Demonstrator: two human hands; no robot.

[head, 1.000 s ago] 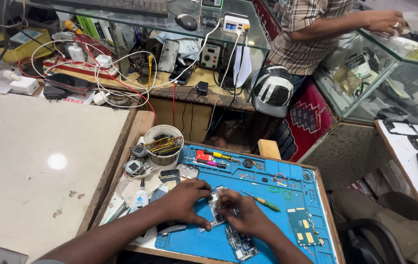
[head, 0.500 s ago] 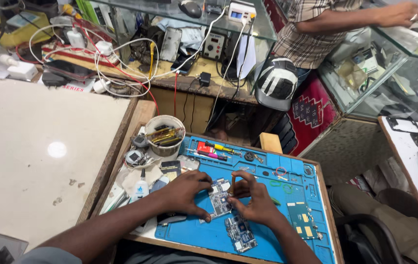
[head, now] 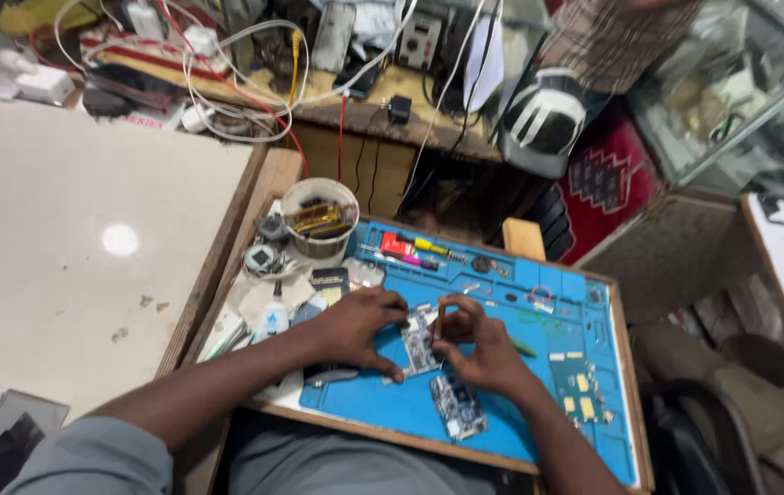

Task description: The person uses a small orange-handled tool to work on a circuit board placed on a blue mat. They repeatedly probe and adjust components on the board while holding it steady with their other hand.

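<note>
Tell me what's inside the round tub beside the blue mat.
The tub holds a heap of yellowish metal tools or parts over dark bits. Whatever lies beneath them, and the tub's bottom, is covered.

I'm looking into a small electronics repair shop: a blue repair mat (head: 502, 403) with circuit boards (head: 454, 408), a cup of tools (head: 319, 216), tangled cables (head: 227, 92) on a cluttered bench (head: 364, 110), and glass display counters (head: 731, 101) alongside.

bright overhead light, countertop (head: 89, 257) glare, slight blur
</note>
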